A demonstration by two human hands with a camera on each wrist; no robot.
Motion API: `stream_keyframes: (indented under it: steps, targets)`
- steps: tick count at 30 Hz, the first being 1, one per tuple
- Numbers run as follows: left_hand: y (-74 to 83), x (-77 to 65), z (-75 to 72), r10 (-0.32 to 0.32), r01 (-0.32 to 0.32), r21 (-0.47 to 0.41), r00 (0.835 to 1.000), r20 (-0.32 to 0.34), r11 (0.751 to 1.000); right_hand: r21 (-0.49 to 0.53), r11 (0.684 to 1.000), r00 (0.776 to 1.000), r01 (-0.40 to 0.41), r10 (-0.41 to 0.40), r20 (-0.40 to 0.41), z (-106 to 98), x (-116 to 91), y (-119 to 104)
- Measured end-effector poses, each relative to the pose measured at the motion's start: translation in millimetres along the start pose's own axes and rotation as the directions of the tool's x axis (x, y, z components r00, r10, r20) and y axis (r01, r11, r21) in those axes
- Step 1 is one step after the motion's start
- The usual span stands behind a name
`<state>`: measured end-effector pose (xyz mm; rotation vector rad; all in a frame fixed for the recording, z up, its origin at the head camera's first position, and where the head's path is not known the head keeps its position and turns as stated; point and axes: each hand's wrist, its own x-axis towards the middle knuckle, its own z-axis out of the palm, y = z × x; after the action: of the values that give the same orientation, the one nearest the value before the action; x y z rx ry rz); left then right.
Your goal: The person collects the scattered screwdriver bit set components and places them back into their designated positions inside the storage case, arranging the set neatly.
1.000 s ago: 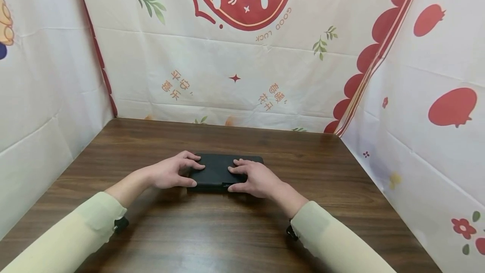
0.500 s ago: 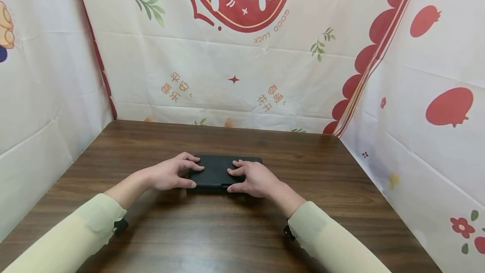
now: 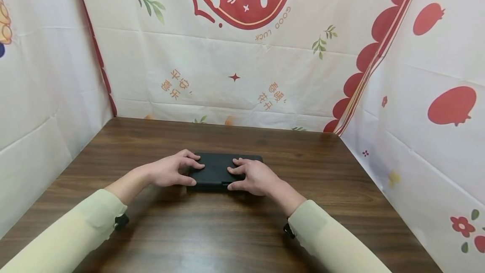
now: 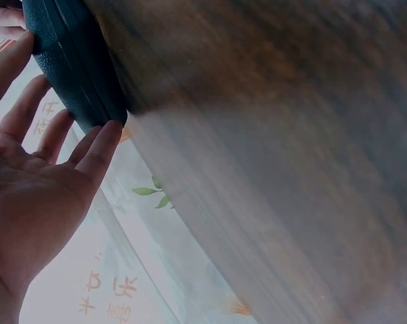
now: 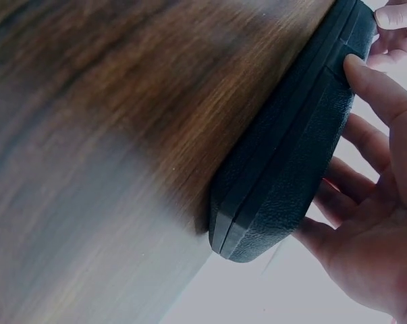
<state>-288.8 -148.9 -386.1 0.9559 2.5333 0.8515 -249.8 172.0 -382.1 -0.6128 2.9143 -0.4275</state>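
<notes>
A black hard case [image 3: 216, 171] lies flat and closed on the wooden table, its long side across in front of the person. My left hand [image 3: 171, 172] holds its left end, thumb at the near edge and fingers over the top. At the opposite end, my right hand [image 3: 259, 177] grips in a similar way, its thumb beside a small clasp on the near edge. Textured walls and a seam round the case [image 5: 294, 145] show in the right wrist view. In the left wrist view, fingertips touch the corner of the case [image 4: 78, 67]. The contents are hidden.
The brown table [image 3: 197, 235] reaches back to a printed cloth [image 3: 227, 54] hanging behind it. More patterned cloth hangs along the left and right sides. Dark straps [image 3: 121, 222] show under the pale sleeves.
</notes>
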Motion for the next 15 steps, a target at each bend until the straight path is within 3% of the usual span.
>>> stream_keyframes:
  steps: [15]
  targets:
    - [-1.9,0.4,-0.6,0.006,-0.006,0.004,1.0,0.009,1.0,-0.004,1.0,1.0,0.0,0.0,0.009,-1.9,0.3,-2.5]
